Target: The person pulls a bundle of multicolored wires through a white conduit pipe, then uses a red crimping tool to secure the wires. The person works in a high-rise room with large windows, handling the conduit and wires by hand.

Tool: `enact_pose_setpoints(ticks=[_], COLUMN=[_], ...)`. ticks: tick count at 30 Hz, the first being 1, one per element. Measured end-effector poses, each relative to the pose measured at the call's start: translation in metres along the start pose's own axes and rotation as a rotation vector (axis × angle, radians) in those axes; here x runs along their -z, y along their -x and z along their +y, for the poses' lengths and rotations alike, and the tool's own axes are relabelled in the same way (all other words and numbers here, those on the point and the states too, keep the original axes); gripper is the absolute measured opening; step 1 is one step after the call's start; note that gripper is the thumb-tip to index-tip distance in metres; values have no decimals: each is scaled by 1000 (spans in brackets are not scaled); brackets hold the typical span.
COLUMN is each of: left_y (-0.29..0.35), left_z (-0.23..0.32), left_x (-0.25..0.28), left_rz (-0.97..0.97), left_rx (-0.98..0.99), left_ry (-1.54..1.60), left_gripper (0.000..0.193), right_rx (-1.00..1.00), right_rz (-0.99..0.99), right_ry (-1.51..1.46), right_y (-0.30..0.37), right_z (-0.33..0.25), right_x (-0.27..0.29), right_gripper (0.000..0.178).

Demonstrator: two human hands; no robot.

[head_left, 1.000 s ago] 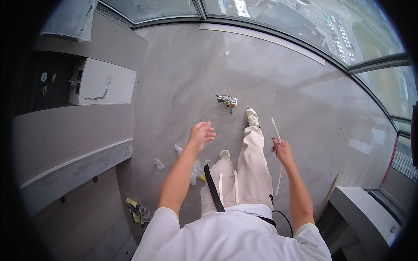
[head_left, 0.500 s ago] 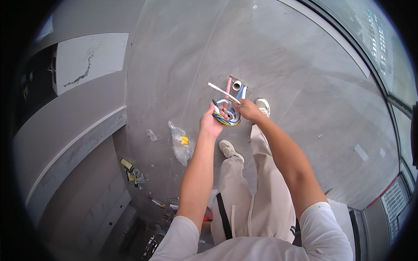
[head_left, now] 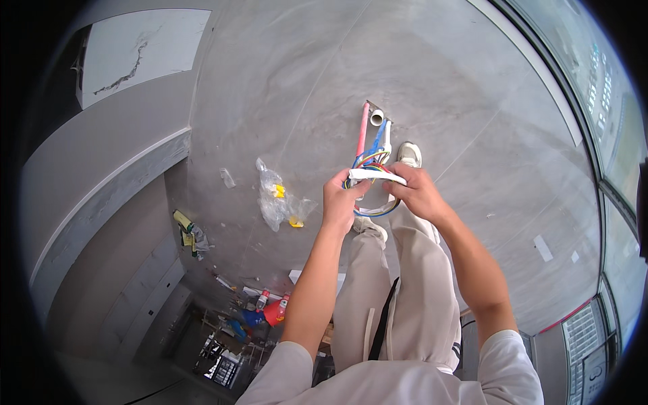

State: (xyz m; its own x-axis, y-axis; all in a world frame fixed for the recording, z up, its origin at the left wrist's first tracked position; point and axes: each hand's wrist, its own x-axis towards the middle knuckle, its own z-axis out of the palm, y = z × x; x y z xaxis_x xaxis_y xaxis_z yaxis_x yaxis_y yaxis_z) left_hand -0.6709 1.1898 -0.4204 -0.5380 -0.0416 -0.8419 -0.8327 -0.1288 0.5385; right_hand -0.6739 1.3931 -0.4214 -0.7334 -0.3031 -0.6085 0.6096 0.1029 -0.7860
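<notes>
Between my hands is a coil of electrical wires (head_left: 375, 212), with blue, yellow-green, red and white strands. My left hand (head_left: 339, 202) is closed around its left side, thumb and fingers pinching the coil near one end of a thick white cable (head_left: 368, 174). That cable lies across the top of the coil. My right hand (head_left: 415, 192) grips the cable's other end and the coil's right side; some of its fingers are hidden. Beyond the hands, a red conduit (head_left: 362, 129), a blue conduit (head_left: 379, 138) and a white conduit (head_left: 387, 143) rise beside an open round white pipe (head_left: 376, 118).
Left of my hands, a clear plastic bag (head_left: 270, 202) with yellow pieces lies on the grey floor (head_left: 270, 88). Further left is a green-and-grey bundle (head_left: 189, 233). A red-and-blue bag (head_left: 270, 314) sits among clutter at lower left. Window frames (head_left: 594, 155) line the right side.
The white cable's end, which pointed up and left, now lies across the coil between my hands. My hands and the coil have come nearer my body, and the view has shifted.
</notes>
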Motion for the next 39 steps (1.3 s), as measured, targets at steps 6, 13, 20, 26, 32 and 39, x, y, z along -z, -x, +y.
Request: enact_pose_setpoints(ticks=[6, 13, 20, 26, 32, 39], left_y=[16, 60, 75, 45, 68, 103], left_z=[-11, -30, -83, -111, -119, -95], left_x=[34, 34, 71, 117, 133, 84], left_rz=[-90, 394, 422, 112, -92, 550], left_rx=[192, -32, -183, 342, 250, -759], left_ry=[460, 338, -184, 341, 767, -679], left_gripper=[33, 29, 24, 8, 15, 17], right_rx=[124, 129, 181, 136, -45, -206], right_rz=[-52, 37, -5, -16, 17, -167], right_ry=[170, 295, 460, 521, 331, -11], right_y=[50, 66, 67, 69, 52, 47], right_z=[-7, 10, 19, 11, 25, 5], right_x=[-8, -44, -75, -95, -105, -133], right_gripper=[26, 26, 33, 29, 13, 18])
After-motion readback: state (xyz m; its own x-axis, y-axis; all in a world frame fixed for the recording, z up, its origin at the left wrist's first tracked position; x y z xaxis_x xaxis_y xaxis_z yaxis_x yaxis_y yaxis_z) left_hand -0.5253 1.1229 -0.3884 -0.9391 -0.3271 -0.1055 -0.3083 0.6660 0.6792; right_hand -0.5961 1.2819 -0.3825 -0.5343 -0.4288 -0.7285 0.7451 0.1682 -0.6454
